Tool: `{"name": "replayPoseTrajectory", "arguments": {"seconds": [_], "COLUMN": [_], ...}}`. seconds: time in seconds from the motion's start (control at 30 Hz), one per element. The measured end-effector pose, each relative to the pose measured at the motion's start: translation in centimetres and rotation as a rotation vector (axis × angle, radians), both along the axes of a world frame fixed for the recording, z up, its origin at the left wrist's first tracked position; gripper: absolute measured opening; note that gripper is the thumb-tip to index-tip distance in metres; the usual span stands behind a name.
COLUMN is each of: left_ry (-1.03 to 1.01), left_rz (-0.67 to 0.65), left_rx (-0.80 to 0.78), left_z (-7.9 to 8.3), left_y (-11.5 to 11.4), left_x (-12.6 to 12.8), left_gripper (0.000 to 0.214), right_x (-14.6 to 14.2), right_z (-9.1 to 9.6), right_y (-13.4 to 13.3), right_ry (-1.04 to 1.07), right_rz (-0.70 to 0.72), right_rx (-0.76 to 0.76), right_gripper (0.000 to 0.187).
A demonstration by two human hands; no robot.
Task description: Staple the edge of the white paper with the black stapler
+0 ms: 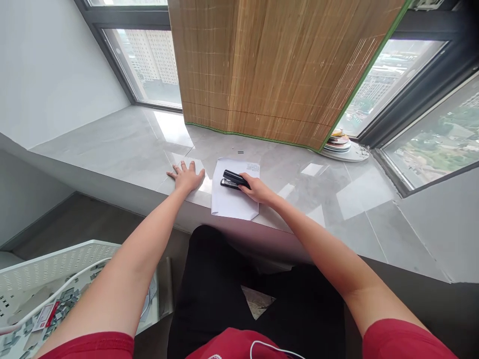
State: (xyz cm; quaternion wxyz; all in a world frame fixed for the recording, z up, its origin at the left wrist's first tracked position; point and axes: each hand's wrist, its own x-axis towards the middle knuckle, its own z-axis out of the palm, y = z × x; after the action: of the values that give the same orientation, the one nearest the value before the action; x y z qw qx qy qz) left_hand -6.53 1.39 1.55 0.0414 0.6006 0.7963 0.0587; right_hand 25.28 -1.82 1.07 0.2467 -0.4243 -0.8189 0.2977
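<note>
A stack of white paper (232, 202) lies on the grey stone sill (123, 149), slightly over its front edge. My right hand (255, 188) is closed around a black stapler (232, 180) that rests on top of the paper. My left hand (187, 176) lies flat on the sill just left of the paper, fingers spread, holding nothing. A small strip of staples (240, 152) sits on the sill beyond the paper.
A bamboo blind (277, 70) hangs down to the sill behind the paper. Stacked plates (339, 143) stand at the right by the window. A white perforated basket (41, 279) with small boxes and a cable sits on the floor at lower left.
</note>
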Motion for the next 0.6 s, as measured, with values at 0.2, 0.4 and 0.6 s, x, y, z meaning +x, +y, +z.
{"name": "replayPoseTrajectory", "arguments": {"seconds": [0.2, 0.4, 0.6], "left_ry": [-0.006, -0.027, -0.024], "left_rz": [0.002, 0.002, 0.012], "left_rx": [0.007, -0.008, 0.011], "left_z": [0.1, 0.8, 0.8], "left_y": [0.1, -0.2, 0.0], "left_x": [-0.1, 0.2, 0.1], "left_gripper": [0.091, 0.092, 0.092], "right_x": [7.5, 13.4, 11.0], "right_z": [-0.1, -0.1, 0.0], "right_y": [-1.7, -3.0, -3.0], "right_ry": [-0.043, -0.094, -0.016], "right_rz": [-0.075, -0.133, -0.211], "right_rx": [0.022, 0.016, 0.215], "right_gripper": [0.040, 0.034, 0.067]}}
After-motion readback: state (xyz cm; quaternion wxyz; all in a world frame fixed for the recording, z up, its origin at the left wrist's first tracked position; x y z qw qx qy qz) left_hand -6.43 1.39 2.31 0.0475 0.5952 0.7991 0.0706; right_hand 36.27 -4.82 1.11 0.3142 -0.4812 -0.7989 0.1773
